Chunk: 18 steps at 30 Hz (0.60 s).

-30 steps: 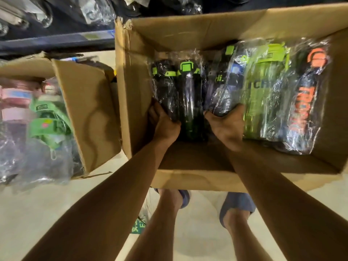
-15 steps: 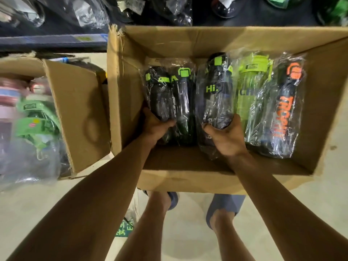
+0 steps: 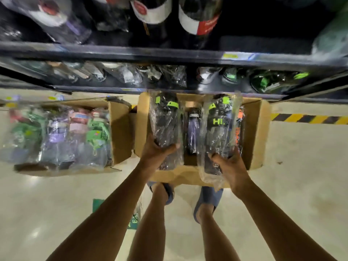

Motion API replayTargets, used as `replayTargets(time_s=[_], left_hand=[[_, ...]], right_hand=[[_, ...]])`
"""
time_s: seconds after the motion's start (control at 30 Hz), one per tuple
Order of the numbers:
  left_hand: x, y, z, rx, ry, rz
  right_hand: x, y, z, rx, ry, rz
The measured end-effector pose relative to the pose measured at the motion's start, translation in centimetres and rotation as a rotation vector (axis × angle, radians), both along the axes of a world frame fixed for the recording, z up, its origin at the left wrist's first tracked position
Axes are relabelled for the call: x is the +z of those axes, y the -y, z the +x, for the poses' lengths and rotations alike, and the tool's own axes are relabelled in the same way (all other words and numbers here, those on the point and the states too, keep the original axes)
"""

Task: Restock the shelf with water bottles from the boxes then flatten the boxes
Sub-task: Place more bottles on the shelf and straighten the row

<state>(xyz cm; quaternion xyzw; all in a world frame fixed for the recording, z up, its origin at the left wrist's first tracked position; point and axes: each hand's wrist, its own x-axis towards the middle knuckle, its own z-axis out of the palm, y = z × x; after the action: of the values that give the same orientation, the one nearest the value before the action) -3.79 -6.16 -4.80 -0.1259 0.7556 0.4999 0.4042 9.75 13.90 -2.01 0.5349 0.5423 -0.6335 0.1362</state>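
Left to right: a second box (image 3: 120, 132) of wrapped bottles stands on the floor. The left hand (image 3: 156, 155) clamps its fingers round the base of a black, green-capped bottle (image 3: 165, 121). The open box (image 3: 253, 129) beneath holds a purple bottle (image 3: 193, 132). The right hand (image 3: 231, 164) grips the base of the "HI." bottle (image 3: 218, 129) likewise. Both bottles are above the box, just short of the shelf (image 3: 169, 55). The slack wrap looks slippery: squeeze the bottle body, not the film, and stand each one in a gap on the lower row.
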Motion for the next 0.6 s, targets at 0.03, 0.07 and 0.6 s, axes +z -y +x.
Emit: replayTargets(time_s=[0.03, 0.07, 0.6], left_hand=[[3.6, 0.0, 0.3, 0.021, 0.009, 0.028], [7.7, -0.1, 0.6, 0.040, 0.013, 0.045], [53.4, 2.0, 10.1, 0.219, -0.127, 0.387]], right_hand=[[3.1, 0.1, 0.5, -0.006, -0.035, -0.012], [6.5, 0.2, 0.9, 0.003, -0.075, -0.025], [49.2, 2.3, 8.2, 0.054, -0.508, -0.041]])
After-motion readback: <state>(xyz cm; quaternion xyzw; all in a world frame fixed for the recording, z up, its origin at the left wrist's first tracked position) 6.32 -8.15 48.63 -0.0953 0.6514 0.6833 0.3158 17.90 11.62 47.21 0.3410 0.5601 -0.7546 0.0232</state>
